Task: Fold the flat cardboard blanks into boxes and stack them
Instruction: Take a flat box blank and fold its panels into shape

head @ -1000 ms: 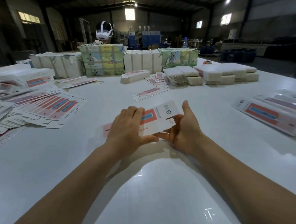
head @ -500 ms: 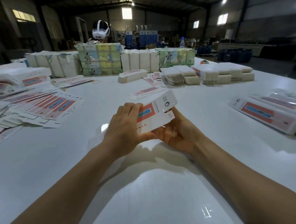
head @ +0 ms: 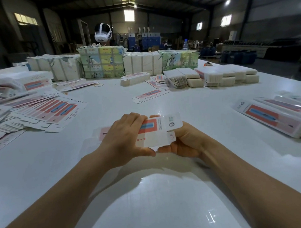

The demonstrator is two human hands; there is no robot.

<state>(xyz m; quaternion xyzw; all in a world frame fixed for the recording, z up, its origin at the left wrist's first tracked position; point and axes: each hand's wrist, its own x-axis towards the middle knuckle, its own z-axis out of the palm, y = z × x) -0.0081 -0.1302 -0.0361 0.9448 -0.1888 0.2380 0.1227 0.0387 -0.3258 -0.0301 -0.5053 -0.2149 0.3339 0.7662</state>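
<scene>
Over the middle of the white table (head: 141, 201) I hold one cardboard blank (head: 155, 131), white with a red and blue panel, partly opened into a box shape. My left hand (head: 125, 138) grips its left half, fingers over the top and thumb along the near edge. My right hand (head: 185, 142) grips the right end from below and behind, by a small flap. A fan of flat blanks (head: 46, 111) lies to the left. Folded boxes (head: 276, 118) lie stacked at the right.
Wrapped bundles of blanks (head: 101, 63) and white stacks (head: 227, 76) line the far side. A loose blank (head: 151, 95) and a short pile (head: 134, 78) lie beyond my hands. A white headset (head: 102, 32) shows behind the bundles.
The blank has turned in my hands and opened further; its near side panel now shows. My right hand has slid under and behind the right end. The view has shifted slightly.
</scene>
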